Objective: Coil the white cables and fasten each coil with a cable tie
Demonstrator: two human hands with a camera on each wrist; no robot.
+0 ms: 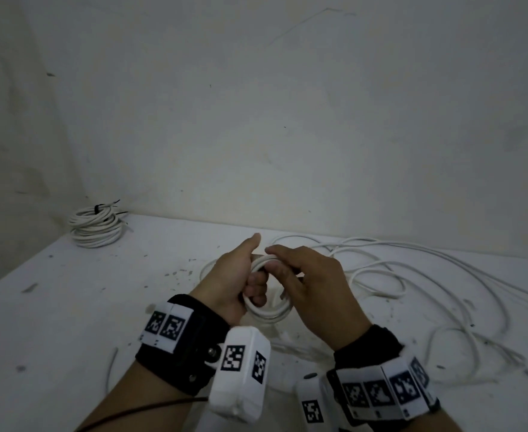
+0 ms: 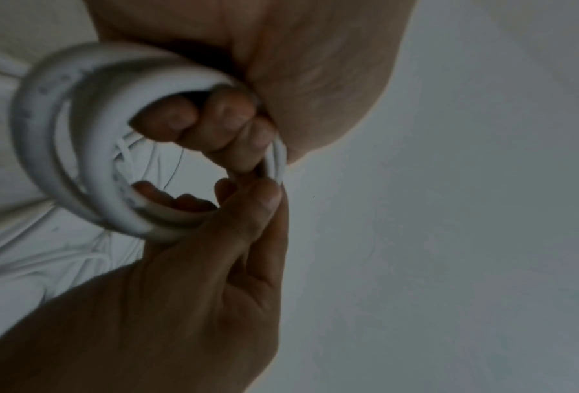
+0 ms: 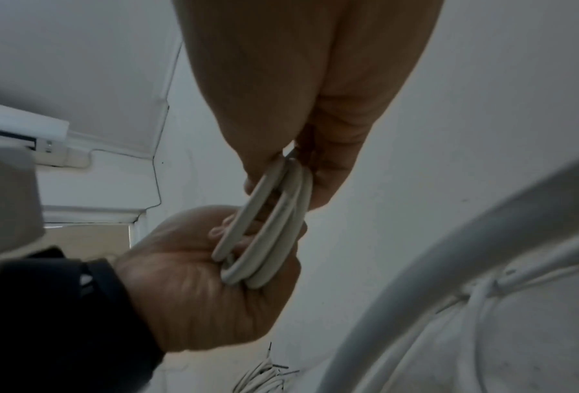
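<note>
Left hand (image 2: 214,127) and right hand (image 2: 180,292) grip a white cable coil (image 2: 89,149).

Left of my left hand (image 1: 236,277) the table (image 1: 69,307) is mostly open; just bits of debris, plus a tied bundle of cable (image 1: 96,226) well off by the far-left corner. Right of my right hand (image 1: 311,286), loose cable (image 1: 412,275) sprawls in loops across the top, so no clean path there. Wall (image 1: 287,120) blocks close behind both hands. Above them, free air.
</note>
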